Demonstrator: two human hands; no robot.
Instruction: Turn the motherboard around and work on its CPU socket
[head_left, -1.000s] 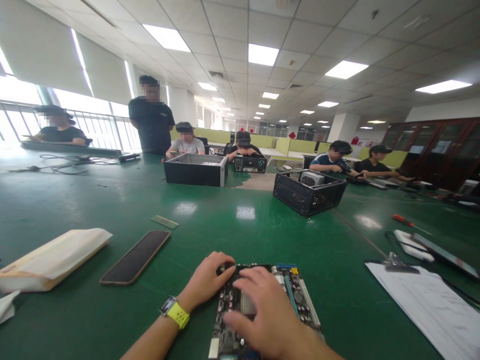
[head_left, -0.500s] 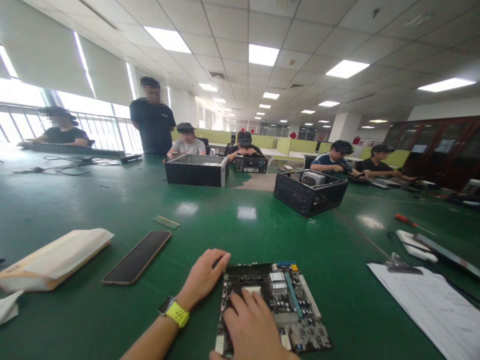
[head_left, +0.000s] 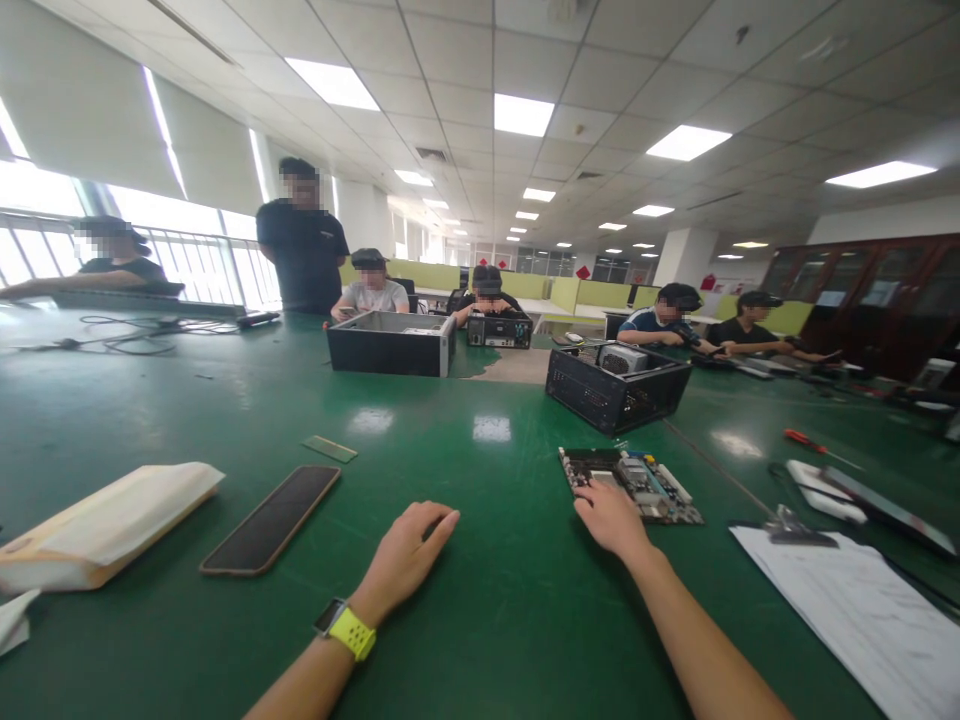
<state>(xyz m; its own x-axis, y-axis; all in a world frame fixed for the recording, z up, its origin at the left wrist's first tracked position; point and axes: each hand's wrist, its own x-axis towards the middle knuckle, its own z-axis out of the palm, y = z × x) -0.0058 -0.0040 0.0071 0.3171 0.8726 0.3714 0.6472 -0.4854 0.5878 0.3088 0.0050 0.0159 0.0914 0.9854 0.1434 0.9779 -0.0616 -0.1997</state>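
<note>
Motherboard, dark and crowded with small parts, lies flat on the green bench, ahead and to the right, just short of the black computer case. Silvery blocks sit near its middle, with a blue slot and a pale slot to their right. Both slots run from the far side toward the near right, and the far edge lies roughly crosswise; which side is longer I cannot tell, since the right hand covers the near left part. That hand's fingers are slightly spread and bent over the board; whether they grip it or only touch it, I cannot tell. Well apart, the left hand rests on the bench, fingers loosely curled with the thumb held off from them, holding nothing. Print on the papers is too blurred to read, and any marking on the board is too small to make out
</note>
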